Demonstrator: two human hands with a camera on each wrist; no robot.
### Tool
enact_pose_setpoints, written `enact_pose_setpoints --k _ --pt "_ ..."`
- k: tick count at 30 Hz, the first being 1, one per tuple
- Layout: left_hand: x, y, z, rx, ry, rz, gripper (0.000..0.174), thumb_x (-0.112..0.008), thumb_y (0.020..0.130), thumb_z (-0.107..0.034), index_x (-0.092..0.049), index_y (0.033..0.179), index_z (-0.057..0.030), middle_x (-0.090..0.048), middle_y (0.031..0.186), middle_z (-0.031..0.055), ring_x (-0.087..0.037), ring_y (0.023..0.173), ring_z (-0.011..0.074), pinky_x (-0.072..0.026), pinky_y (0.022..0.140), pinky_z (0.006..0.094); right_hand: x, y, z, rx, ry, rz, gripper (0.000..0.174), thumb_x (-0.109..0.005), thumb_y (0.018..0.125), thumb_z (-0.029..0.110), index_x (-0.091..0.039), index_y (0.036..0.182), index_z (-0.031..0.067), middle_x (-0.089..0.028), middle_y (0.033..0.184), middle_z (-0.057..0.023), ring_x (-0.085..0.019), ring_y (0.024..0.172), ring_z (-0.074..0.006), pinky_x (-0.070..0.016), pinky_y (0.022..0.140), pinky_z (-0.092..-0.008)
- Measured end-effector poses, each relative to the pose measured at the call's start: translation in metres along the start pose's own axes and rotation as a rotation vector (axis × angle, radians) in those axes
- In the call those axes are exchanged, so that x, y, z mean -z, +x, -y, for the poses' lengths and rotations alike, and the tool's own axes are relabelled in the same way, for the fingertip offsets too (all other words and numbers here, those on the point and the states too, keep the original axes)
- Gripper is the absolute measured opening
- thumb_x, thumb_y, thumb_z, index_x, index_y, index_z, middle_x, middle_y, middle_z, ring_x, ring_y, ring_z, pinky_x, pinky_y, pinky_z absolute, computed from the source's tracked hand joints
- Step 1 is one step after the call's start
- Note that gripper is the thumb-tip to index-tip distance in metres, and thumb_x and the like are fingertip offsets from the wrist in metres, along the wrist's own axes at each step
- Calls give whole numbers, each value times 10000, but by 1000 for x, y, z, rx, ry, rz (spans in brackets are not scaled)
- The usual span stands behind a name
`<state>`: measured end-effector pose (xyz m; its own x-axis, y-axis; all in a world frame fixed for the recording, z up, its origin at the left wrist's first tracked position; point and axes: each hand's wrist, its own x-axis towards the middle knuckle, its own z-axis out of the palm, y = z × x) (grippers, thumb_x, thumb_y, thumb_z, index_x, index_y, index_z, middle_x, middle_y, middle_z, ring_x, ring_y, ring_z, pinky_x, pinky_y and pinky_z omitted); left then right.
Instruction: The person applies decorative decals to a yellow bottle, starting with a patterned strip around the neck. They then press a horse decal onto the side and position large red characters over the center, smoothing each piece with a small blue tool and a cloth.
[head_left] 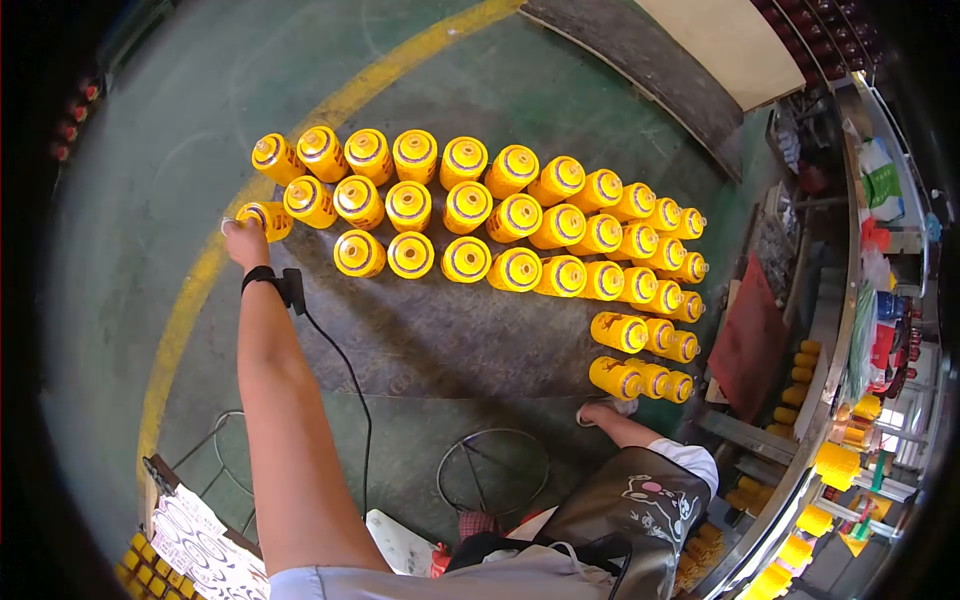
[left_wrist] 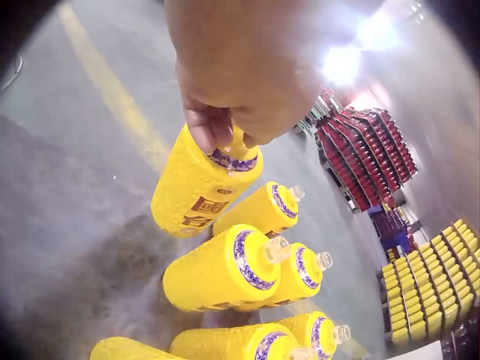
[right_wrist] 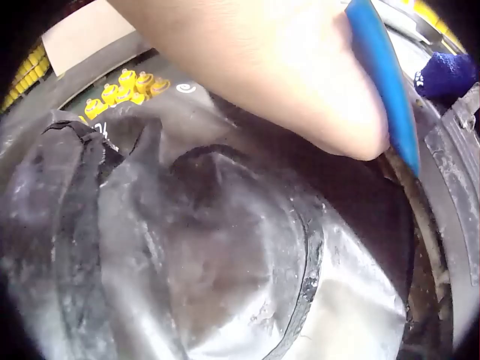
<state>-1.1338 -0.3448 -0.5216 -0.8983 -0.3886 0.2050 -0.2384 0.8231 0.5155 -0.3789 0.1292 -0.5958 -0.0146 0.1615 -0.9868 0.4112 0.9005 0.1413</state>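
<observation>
My left hand (head_left: 245, 243) pinches the top of a yellow bottle (head_left: 272, 222) at the left end of the middle long row. In the left wrist view, the fingers and thumb (left_wrist: 200, 136) are curled over the neck of that bottle (left_wrist: 196, 191), which bears dark lettering and a purple patterned band on its shoulder. Other yellow bottles (left_wrist: 223, 270) with clear necks stand just beside it. My right hand (right_wrist: 277, 75) shows only in part in the right wrist view, its fingers hidden. A blue curved edge (right_wrist: 386, 82) lies against it; I cannot tell whether it is held.
Rows of yellow bottles (head_left: 465, 260) stand on a dark floor mat (head_left: 430, 350). A yellow line (head_left: 185, 320) curves across the green floor. Wire stool frames (head_left: 493, 435) and a black apron (head_left: 640, 510) are close to the body. Shelving with goods (head_left: 880, 330) lines the right side.
</observation>
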Motion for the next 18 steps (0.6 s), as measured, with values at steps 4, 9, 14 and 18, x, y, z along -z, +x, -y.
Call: enact_pose_setpoints --k 4,9,14,18 --pt "-22 8 7 54 33 24 382 -695 809 -307 -628 1025 0 -697 965 251 -669 919 439 -516 831 496 -12 60 -9 -72 68 -52 419 -508 872 267 -662 1207 67 -630 1314 -117 -620 1185 -270 -476 947 -378" --pt "-46 13 18 118 42 31 404 -693 821 -330 -634 1044 2 -708 945 231 -679 906 422 -523 823 480 -37 83 -16 -168 133 -189 483 -471 923 361 -627 1299 101 -536 1442 -106 -489 1351 -233 -394 1081 -370" --pt "-66 51 31 206 -130 237 402 -690 822 -323 -629 1031 15 -713 880 218 -698 879 385 -541 763 455 -15 65 -10 -102 113 -108 460 -501 898 349 -654 1267 121 -573 1397 -114 -534 1305 -239 -423 1048 -389" --pt "-103 86 69 105 -103 338 316 -627 848 -236 -620 1039 15 -712 901 215 -714 804 332 -553 660 399 19 31 8 -38 -99 13 441 -540 876 351 -681 1223 117 -623 1309 -117 -601 1193 -248 -467 959 -394"
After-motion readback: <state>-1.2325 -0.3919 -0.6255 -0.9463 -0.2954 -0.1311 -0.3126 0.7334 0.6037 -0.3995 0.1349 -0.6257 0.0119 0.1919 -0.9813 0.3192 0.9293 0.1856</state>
